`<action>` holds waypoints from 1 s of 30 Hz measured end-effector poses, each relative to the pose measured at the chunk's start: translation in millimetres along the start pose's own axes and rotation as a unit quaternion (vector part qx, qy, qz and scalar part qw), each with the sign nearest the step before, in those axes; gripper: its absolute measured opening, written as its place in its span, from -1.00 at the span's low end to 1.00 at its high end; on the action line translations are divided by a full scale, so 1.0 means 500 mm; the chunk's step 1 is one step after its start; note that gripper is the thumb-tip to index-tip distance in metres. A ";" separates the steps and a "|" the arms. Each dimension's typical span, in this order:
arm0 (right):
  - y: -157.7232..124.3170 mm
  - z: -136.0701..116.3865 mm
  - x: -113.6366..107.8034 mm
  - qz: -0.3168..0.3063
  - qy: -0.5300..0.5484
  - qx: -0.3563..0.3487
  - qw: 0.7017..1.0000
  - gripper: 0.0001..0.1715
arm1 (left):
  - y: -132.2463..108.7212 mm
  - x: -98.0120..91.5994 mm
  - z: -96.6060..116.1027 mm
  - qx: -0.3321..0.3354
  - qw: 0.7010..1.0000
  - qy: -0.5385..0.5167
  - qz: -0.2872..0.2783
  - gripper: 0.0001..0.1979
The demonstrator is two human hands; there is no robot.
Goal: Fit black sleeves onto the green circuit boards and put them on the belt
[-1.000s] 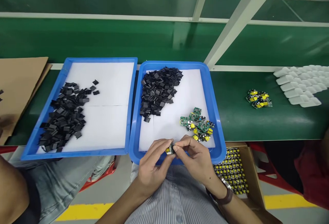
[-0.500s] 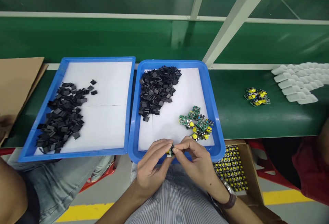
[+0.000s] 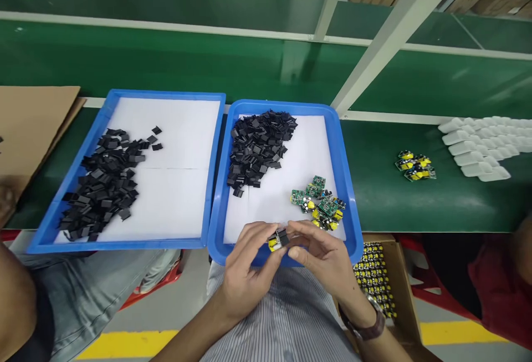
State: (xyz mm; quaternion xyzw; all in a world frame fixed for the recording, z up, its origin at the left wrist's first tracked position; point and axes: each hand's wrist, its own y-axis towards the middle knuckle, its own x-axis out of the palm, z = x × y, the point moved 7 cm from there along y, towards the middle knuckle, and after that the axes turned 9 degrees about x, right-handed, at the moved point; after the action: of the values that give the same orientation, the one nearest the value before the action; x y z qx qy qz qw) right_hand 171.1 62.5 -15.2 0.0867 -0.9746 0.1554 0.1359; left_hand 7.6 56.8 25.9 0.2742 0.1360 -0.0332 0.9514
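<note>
Circuit board [image 3: 277, 238]: I pinch it steady, just over blue tray [image 3: 215, 207] rim.
L fingers [image 3: 260, 234]: closed on board.
R fingers [image 3: 305, 234]: closed on board too.

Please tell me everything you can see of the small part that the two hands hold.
The part is small, yellow on the side toward the left hand and black toward the right hand; finer detail is too small to tell. Both hands pinch it between their fingertips. It is held in the air over the near rim of the right tray, touching only the fingers.
</note>
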 end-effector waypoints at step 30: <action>-0.014 -0.017 0.050 0.008 -0.123 -0.075 0.990 -0.54 | -0.010 -0.020 -0.006 -0.007 0.999 -0.025 0.040 -0.54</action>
State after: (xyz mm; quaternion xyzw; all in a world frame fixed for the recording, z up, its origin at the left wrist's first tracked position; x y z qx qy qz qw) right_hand 151.2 55.5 2.1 0.0868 -0.9935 0.0711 0.0198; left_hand -3.3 54.0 23.4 0.2715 0.1015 -0.0007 0.9571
